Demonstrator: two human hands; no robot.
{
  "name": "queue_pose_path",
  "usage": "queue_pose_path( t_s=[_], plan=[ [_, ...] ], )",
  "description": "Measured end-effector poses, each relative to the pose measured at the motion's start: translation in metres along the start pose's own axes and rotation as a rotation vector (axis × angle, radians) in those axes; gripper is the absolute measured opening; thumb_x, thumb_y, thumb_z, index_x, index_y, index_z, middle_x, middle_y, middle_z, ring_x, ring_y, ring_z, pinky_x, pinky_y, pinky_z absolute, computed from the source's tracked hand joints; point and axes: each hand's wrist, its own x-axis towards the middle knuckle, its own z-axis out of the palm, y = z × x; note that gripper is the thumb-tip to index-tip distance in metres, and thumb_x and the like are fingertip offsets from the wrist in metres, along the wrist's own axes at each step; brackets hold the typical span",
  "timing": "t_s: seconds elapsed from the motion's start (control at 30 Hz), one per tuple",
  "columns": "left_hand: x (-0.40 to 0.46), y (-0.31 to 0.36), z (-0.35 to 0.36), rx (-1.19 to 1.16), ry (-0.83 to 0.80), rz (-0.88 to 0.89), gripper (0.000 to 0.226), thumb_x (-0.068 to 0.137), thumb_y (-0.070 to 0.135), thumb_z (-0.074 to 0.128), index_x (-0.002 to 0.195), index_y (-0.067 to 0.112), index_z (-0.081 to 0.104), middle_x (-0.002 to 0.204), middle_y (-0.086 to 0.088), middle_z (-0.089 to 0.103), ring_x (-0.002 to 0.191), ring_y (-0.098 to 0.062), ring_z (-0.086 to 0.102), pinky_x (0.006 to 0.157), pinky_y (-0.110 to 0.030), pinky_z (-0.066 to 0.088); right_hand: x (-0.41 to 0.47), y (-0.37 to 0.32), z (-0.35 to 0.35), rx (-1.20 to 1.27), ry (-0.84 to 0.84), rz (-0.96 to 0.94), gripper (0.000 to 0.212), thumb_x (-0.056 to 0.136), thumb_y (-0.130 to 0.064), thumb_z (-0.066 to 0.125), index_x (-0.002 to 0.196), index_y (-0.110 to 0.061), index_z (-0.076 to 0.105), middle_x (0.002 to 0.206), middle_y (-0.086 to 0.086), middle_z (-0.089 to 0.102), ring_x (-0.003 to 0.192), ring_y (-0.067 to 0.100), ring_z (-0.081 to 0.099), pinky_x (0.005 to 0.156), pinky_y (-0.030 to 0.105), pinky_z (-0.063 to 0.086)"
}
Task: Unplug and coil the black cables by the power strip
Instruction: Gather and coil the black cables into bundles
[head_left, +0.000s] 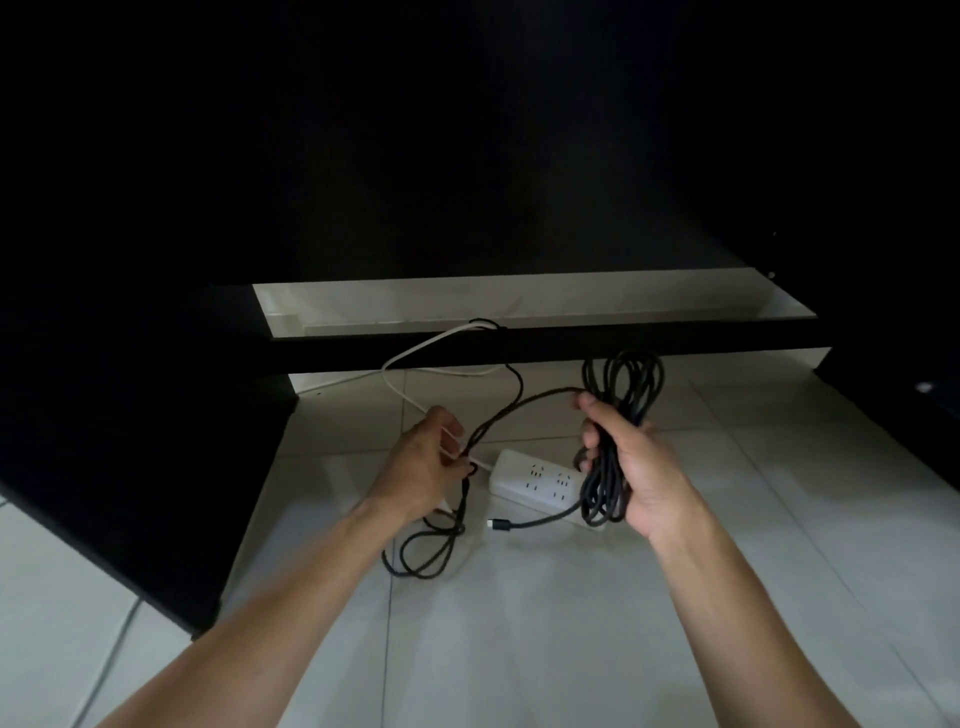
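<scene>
My right hand (631, 467) grips a bundle of black cable coils (621, 384), with loops standing above the fist and hanging below it. A loose end with a small plug (501, 525) dangles over the floor. From the coil a black strand (498, 415) runs left to my left hand (423, 462), which pinches it together with a white cord (415, 353). More black cable (421, 556) lies looped on the tiles below my left wrist. The white power strip (535, 480) lies on the floor between my hands, its visible sockets bare.
A dark desk or cabinet body (130, 441) fills the left side and a black crossbar (545, 343) spans behind the cables. The white cord and a black strand climb over that bar. Pale floor tiles (519, 623) stretch toward me. A grey cable (109, 660) lies at lower left.
</scene>
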Motion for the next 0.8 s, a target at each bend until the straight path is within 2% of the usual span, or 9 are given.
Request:
queue_pose_path(
  t_s=[0.1,0.17,0.23,0.33,0.4,0.5,0.57,0.67,0.8],
  plan=[
    [0.002,0.0,-0.004,-0.044,0.017,0.03,0.008,0.086,0.012,0.071,0.089,0.017,0.065,0.077,0.004,0.065,0.068,-0.008,0.057,0.062,-0.01,0.044,-0.001,0.007,-0.005,-0.021,-0.015,0.049,0.029,0.079,-0.027,0.073,0.101,-0.008,0.072,0.058,0.0,0.058,0.053,0.014,0.055,0.051,0.023,0.047],
    [0.0,0.001,-0.005,-0.041,-0.008,0.064,0.005,0.09,0.018,0.067,0.089,0.023,0.068,0.084,0.003,0.067,0.071,-0.007,0.059,0.065,-0.011,0.045,-0.003,0.013,-0.004,-0.004,-0.07,0.113,0.025,0.088,-0.018,0.069,0.108,-0.003,0.071,0.062,0.003,0.062,0.057,0.018,0.063,0.06,0.029,0.056],
    [-0.002,0.003,-0.002,-0.025,-0.016,0.097,0.012,0.094,0.022,0.061,0.097,0.03,0.068,0.098,-0.002,0.065,0.084,-0.013,0.063,0.077,-0.021,0.049,-0.005,0.019,0.0,-0.037,-0.131,0.201,0.023,0.094,-0.013,0.064,0.113,-0.002,0.069,0.068,0.005,0.064,0.051,0.015,0.059,0.056,0.031,0.056],
    [-0.001,0.006,0.001,0.011,-0.076,0.095,0.023,0.099,0.022,0.051,0.114,0.035,0.063,0.113,-0.004,0.06,0.101,-0.017,0.061,0.09,-0.026,0.047,-0.007,0.028,0.006,-0.188,-0.225,0.288,0.022,0.098,-0.015,0.058,0.117,-0.007,0.067,0.065,-0.001,0.052,0.044,0.01,0.041,0.045,0.026,0.041],
    [-0.001,0.009,0.001,0.033,-0.153,0.099,0.033,0.098,0.026,0.044,0.127,0.033,0.06,0.124,-0.004,0.06,0.111,-0.016,0.059,0.1,-0.029,0.045,-0.009,0.034,0.012,-0.277,-0.232,0.315,0.02,0.097,-0.026,0.061,0.108,-0.011,0.067,0.06,-0.004,0.041,0.045,0.01,0.035,0.045,0.024,0.036],
    [-0.005,0.015,0.006,0.062,-0.237,0.103,0.041,0.098,0.022,0.041,0.137,0.031,0.053,0.132,0.003,0.058,0.118,-0.013,0.055,0.104,-0.03,0.044,-0.012,0.037,0.019,-0.329,-0.198,0.312,0.031,0.093,-0.044,0.063,0.077,-0.018,0.057,0.056,-0.005,0.036,0.044,0.012,0.032,0.047,0.025,0.033],
    [-0.008,0.016,0.009,0.059,-0.265,0.087,0.039,0.099,0.019,0.043,0.134,0.031,0.055,0.126,0.007,0.06,0.113,-0.012,0.058,0.101,-0.028,0.046,-0.01,0.035,0.019,-0.246,-0.173,0.282,0.035,0.093,-0.048,0.061,0.071,-0.022,0.053,0.055,-0.005,0.034,0.043,0.012,0.03,0.049,0.027,0.033],
    [-0.01,0.01,0.011,0.045,-0.259,0.082,0.024,0.097,0.03,0.051,0.114,0.031,0.067,0.107,0.005,0.071,0.096,-0.016,0.066,0.091,-0.036,0.053,-0.005,0.026,0.015,-0.083,-0.079,0.224,0.034,0.096,-0.044,0.058,0.071,-0.021,0.053,0.051,-0.006,0.035,0.039,0.011,0.03,0.047,0.025,0.035],
    [-0.011,0.012,0.009,0.006,-0.192,0.113,0.012,0.096,0.03,0.057,0.095,0.025,0.067,0.088,0.003,0.069,0.081,-0.015,0.063,0.075,-0.033,0.052,0.003,0.011,0.007,-0.074,0.03,0.18,0.029,0.098,-0.036,0.058,0.076,-0.018,0.054,0.05,-0.005,0.037,0.038,0.011,0.031,0.046,0.026,0.033]
  ],
)
